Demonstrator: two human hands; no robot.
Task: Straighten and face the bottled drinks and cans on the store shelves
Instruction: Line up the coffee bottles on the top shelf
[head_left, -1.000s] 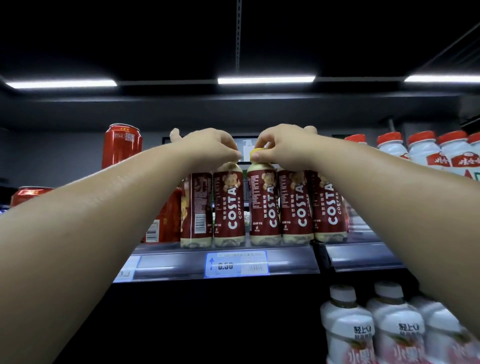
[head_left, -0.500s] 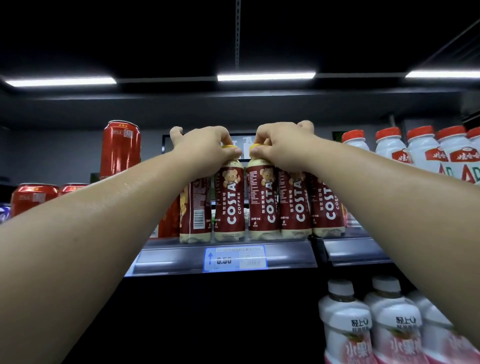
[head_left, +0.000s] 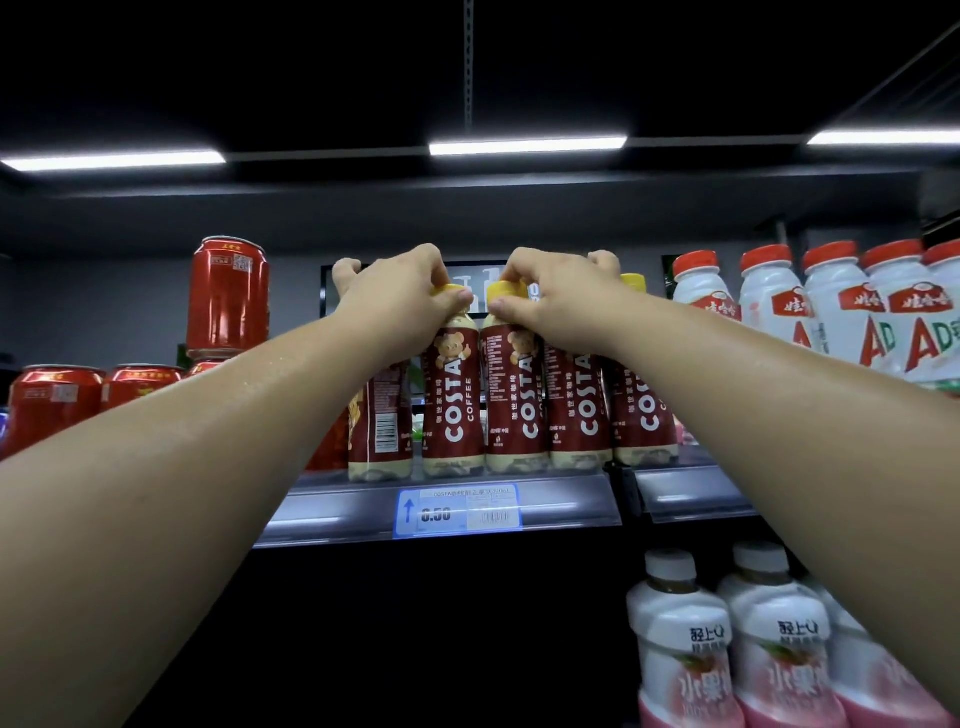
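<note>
Five coffee bottles (head_left: 519, 395) are ranged in a row on the shelf (head_left: 571, 504), above a price tag (head_left: 457, 512). Cans (head_left: 57, 410) are stacked to the left. AD bottles (head_left: 774, 306) are placed to the right, with lower bottles (head_left: 680, 649) shelved beneath them.

Bare arms and bare hands.
The left hand (head_left: 395, 304) and right hand (head_left: 553, 306) were uncovered, and so were both forearms to the picture's edges; the thumbnails looked short, and small glistening specks dotted the left forearm (head_left: 244, 436).
</note>
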